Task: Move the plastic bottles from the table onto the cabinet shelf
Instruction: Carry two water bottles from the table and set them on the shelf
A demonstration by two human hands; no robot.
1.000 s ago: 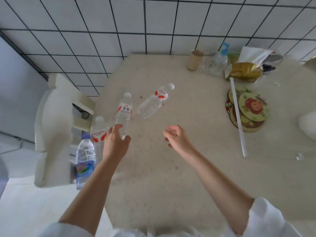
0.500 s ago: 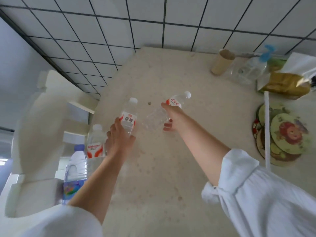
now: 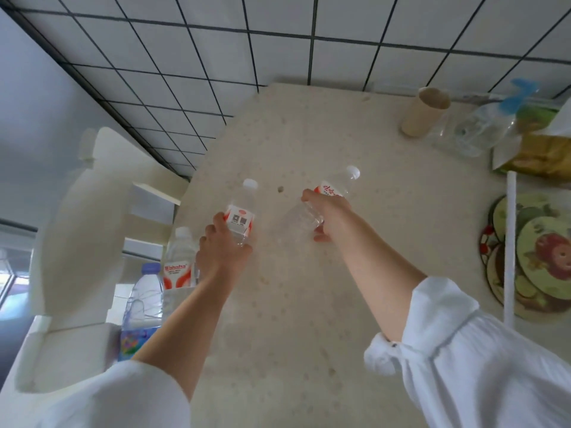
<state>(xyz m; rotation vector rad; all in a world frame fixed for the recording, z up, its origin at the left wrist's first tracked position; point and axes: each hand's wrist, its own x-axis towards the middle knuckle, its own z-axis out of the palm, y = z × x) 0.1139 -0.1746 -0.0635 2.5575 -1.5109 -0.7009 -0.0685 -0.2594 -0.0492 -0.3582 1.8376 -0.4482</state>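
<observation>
A clear bottle with a red-and-white label (image 3: 242,211) stands upright near the left edge of the beige table (image 3: 309,304), and my left hand (image 3: 221,251) is wrapped around its lower half. A second clear bottle (image 3: 335,188) lies on its side further right, white cap pointing away; my right hand (image 3: 326,216) grips its middle. Two more bottles stand on the white cabinet shelf (image 3: 92,329) at the left: one with a red label (image 3: 179,264) and one with a blue cap and coloured label (image 3: 142,304).
A paper cup (image 3: 425,111), a clear spray bottle with a blue nozzle (image 3: 482,125) and a yellow bag (image 3: 543,156) stand at the table's far right. Round cartoon coasters (image 3: 543,257) and a white stick (image 3: 509,242) lie at the right edge. Tiled wall behind.
My right hand reached forward from mid-table and closed on the lying bottle. My left hand stayed on the upright bottle. The view tilted closer to the table.
</observation>
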